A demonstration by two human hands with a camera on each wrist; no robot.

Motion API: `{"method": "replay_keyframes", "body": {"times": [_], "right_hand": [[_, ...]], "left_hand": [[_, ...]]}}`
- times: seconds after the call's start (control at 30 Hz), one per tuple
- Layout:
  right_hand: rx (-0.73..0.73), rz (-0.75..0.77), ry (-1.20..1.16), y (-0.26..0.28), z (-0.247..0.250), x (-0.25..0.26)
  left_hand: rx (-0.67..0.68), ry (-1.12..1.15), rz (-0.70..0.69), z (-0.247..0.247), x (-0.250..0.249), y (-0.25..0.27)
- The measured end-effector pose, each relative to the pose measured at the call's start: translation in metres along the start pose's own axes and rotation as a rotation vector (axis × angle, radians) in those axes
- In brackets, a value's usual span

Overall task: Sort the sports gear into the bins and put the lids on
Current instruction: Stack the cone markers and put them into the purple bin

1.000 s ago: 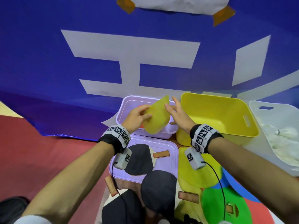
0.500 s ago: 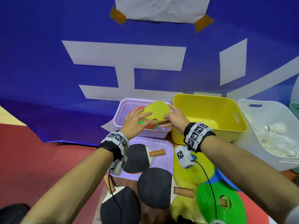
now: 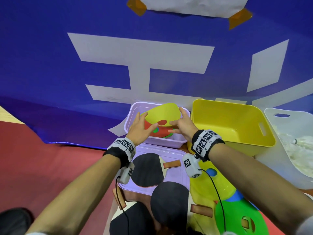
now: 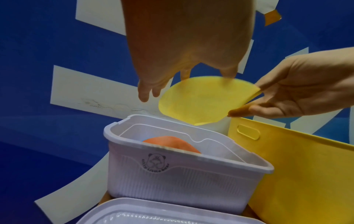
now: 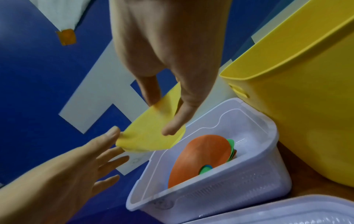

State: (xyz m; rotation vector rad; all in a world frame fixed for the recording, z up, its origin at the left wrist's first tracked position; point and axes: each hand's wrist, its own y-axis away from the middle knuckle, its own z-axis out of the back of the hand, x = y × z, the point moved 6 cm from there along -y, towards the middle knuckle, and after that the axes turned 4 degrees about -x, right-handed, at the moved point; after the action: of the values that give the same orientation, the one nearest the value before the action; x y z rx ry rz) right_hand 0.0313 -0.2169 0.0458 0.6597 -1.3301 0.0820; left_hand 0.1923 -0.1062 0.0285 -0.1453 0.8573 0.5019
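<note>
- Head view: yellow disc (image 3: 161,114) bent between both hands over the lilac bin (image 3: 128,119) — right hand (image 3: 182,126) pinching, left hand (image 3: 139,127) spread against its edge.
- Sorting step; next, probably lower it flat onto the orange disc (image 5: 201,156).

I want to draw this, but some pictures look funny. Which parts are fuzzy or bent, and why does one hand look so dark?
Head view: sharp, but the wide lens bends the edges, so the forearms look stretched. Left wrist view: the yellow disc has a smeared top edge, and the left hand is close, shadowed and soft. Right wrist view: the right hand is soft too; the orange disc in the lilac bin is clearer.
</note>
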Motion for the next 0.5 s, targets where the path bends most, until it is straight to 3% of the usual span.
{"method": "replay_keyframes", "body": {"times": [0.13,0.23,0.4,0.5], "right_hand": [[0.028,-0.05,0.281,-0.014,-0.004,-0.009],[-0.01,0.003,0.524,-0.016,0.001,-0.015],[0.009,0.196,0.671,-0.009,0.002,-0.016],[-0.047,0.37,0.925,0.007,0.013,-0.008]], "left_hand": [[-0.013,-0.061,0.053,0.002,0.013,-0.013],[-0.002,-0.091,0.059,-0.001,0.018,-0.014],[0.032,-0.154,0.0,-0.013,0.021,-0.008],[0.05,-0.18,-0.074,-0.025,0.011,-0.003]]}}
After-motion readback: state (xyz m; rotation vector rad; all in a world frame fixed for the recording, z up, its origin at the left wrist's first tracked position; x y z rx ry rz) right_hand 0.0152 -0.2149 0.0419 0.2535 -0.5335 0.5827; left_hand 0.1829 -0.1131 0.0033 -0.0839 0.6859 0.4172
